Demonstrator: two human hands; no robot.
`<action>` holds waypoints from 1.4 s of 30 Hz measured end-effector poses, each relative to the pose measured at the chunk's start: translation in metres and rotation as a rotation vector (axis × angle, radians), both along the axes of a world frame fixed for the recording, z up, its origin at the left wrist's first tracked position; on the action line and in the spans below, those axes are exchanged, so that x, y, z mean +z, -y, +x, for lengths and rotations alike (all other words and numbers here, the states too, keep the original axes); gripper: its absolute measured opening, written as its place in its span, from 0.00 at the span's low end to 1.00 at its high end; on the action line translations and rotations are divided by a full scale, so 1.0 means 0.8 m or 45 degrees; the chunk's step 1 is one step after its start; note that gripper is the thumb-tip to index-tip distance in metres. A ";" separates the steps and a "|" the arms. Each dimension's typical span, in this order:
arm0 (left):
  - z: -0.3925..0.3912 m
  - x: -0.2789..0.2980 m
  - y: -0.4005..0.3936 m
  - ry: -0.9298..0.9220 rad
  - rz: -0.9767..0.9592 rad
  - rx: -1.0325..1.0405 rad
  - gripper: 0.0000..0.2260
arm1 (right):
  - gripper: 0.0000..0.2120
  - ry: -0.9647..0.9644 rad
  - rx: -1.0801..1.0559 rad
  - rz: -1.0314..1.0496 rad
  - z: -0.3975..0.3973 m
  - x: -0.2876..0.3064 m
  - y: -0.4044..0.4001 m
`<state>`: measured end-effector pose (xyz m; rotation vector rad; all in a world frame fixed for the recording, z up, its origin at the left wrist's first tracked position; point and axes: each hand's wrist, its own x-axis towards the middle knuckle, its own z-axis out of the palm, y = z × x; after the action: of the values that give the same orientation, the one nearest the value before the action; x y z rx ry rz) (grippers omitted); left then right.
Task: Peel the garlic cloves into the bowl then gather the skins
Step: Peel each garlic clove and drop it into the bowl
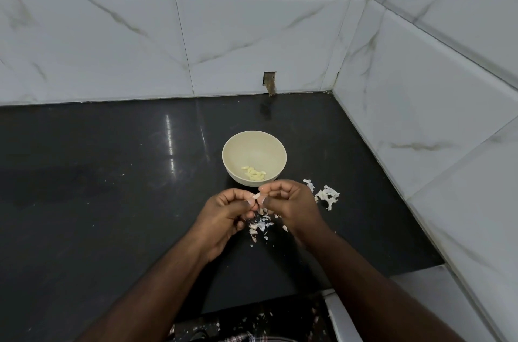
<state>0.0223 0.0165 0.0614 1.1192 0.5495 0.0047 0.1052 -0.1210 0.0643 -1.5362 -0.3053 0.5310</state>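
A cream bowl (253, 145) stands on the black counter (112, 173) with several peeled garlic cloves (254, 172) in its bottom. Just in front of it my left hand (228, 214) and my right hand (291, 203) meet, both pinching one small garlic clove (256, 196) between fingertips. Loose white skins (260, 225) lie on the counter under my hands. A larger clump of skins (326, 196) sits to the right of my right hand.
White marble-look tiled walls (252, 41) close the counter at the back and on the right, forming a corner. A small dark hole (269, 82) marks the back wall. The counter's front edge runs below my forearms, with skin bits on the floor (252, 319) beneath.
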 end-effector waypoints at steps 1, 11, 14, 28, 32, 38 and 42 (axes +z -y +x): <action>0.001 0.000 -0.001 0.003 0.046 0.002 0.04 | 0.09 -0.034 -0.005 0.005 0.001 0.002 0.000; 0.004 -0.001 -0.002 0.042 0.144 0.007 0.04 | 0.07 0.042 0.077 -0.089 0.009 0.009 0.004; 0.004 -0.005 -0.002 0.052 0.159 0.034 0.05 | 0.08 0.087 0.099 -0.099 0.010 0.009 0.002; 0.004 -0.005 0.000 0.053 0.116 0.053 0.05 | 0.05 0.294 0.121 -0.208 0.005 0.005 0.001; 0.003 -0.003 0.000 0.030 -0.035 0.044 0.05 | 0.06 0.261 0.095 -0.172 0.005 0.003 0.001; 0.002 0.000 -0.001 0.016 -0.167 0.051 0.07 | 0.09 0.177 0.102 -0.109 0.010 0.003 0.006; 0.002 0.000 -0.001 0.014 -0.165 0.082 0.06 | 0.10 0.117 0.171 -0.070 0.010 0.007 0.006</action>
<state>0.0238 0.0176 0.0611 0.9744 0.5682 0.0306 0.1134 -0.1257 0.0698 -1.6033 -0.4702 0.5786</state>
